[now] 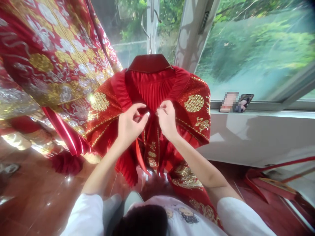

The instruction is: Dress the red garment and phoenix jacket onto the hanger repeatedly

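The left hand (pixel 129 124) was bent at the front opening of the red garment (pixel 183 86), its thumb and forefinger curved toward each other. The right hand (pixel 167 121) was just beside it, fingers curled in toward the thumb. Both sets of fingertips met dark red cloth; whether either pinched an edge or a fastening was too small to tell.

The red garment hung upright in front of the person, on a hanger (pixel 149 41) with a slender, curved metal hook, before the window (pixel 256 52). Its collar (pixel 150 63) was smooth, broad and darker red, with a thin bright edge. Fine pleats (pixel 152 93) lined the inside of the neck. The shoulder panels flared outward, glittering in texture and bordered with gold beadwork; each bore a round gold medallion (pixel 194 103). Gold motifs ran down the narrow centre bands, and a loose red ribbon (pixel 139 152) dangled below the left hand.

To the left hung a patterned robe (pixel 41 62), densely covered in gold and silver embroidery on red. A dark red ruffled bundle (pixel 67 163) was low beneath it, above glossy reddish floor tiles (pixel 98 177). To the right, a phone (pixel 246 102) leaned on the window ledge (pixel 283 113).
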Tool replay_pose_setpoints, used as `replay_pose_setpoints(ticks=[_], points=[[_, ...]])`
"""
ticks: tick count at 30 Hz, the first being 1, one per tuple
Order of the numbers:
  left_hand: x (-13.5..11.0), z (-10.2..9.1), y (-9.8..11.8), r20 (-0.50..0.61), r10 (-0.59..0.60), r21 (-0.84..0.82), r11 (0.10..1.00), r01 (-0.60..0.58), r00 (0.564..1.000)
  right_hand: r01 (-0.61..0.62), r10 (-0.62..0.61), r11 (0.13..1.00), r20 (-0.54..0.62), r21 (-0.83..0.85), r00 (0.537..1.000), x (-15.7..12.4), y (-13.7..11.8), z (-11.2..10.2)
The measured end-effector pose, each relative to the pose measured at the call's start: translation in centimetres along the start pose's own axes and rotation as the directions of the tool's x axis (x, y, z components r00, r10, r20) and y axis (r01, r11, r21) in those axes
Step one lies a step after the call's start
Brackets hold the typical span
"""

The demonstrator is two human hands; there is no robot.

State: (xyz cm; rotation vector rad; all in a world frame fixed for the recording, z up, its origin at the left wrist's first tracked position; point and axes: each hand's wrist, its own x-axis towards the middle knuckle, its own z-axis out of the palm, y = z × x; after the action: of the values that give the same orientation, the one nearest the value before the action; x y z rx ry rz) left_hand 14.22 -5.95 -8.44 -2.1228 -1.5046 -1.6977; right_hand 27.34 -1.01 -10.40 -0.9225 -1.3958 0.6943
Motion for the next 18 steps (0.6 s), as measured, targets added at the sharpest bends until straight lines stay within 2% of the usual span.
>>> replay_pose_setpoints(ticks=[3,5,7,9,10,11,12,13,15,16,17,18], points=[[1.4,-2.0,-0.2,-0.054,0.053,-0.012,0.999,-0.053,0.997,0.166,-0.177,0.977,-0.070,-0.133,0.982,0.5,-1.4,-2.0],[2.7,-3.8,-1.0,-0.138,0.083,0.000,0.996,-0.084,0.987,0.263,-0.303,0.925,-0.117,-0.274,0.946,1.8,-1.8,-4.5],[4.0,-5.6,-1.9,-0.225,0.097,0.015,0.995,-0.096,0.970,0.306,-0.383,0.873,-0.143,-0.379,0.913,3.7,-1.7,-6.8],[4.9,-7.0,-2.5,-0.271,0.093,0.005,0.995,-0.095,0.958,0.325,-0.398,0.840,-0.087,-0.434,0.913,5.4,-1.4,-8.3],[5.2,-7.5,-2.6,-0.258,0.090,-0.022,0.995,-0.099,0.962,0.334,-0.387,0.830,-0.029,-0.447,0.922,5.8,-1.3,-8.7],[5.4,-8.1,-2.6,-0.207,0.089,-0.051,0.994,-0.102,0.974,0.341,-0.364,0.824,0.037,-0.452,0.930,6.1,-1.3,-8.8],[5.3,-8.5,-2.5,-0.095,0.092,-0.072,0.992,-0.099,0.991,0.345,-0.334,0.824,0.106,-0.450,0.937,6.0,-1.3,-8.8],[5.2,-9.0,-2.5,0.068,0.090,-0.082,0.993,-0.084,0.994,0.347,-0.299,0.827,0.175,-0.442,0.938,5.8,-1.4,-8.7],[4.8,-9.6,-2.4,0.366,0.058,-0.019,0.998,-0.055,0.929,0.340,-0.221,0.844,0.308,-0.415,0.925,5.2,-1.9,-8.4],[4.6,-9.6,-2.4,0.426,0.031,0.063,0.996,-0.063,0.904,0.330,-0.173,0.856,0.381,-0.397,0.908,4.9,-2.3,-8.2],[4.5,-9.5,-2.4,0.403,0.010,0.166,0.983,-0.084,0.915,0.315,-0.121,0.873,0.460,-0.372,0.879,4.7,-2.7,-8.1],[4.4,-9.0,-2.3,0.307,0.016,0.273,0.956,-0.104,0.952,0.292,-0.067,0.895,0.546,-0.337,0.835,4.7,-3.1,-8.0]])
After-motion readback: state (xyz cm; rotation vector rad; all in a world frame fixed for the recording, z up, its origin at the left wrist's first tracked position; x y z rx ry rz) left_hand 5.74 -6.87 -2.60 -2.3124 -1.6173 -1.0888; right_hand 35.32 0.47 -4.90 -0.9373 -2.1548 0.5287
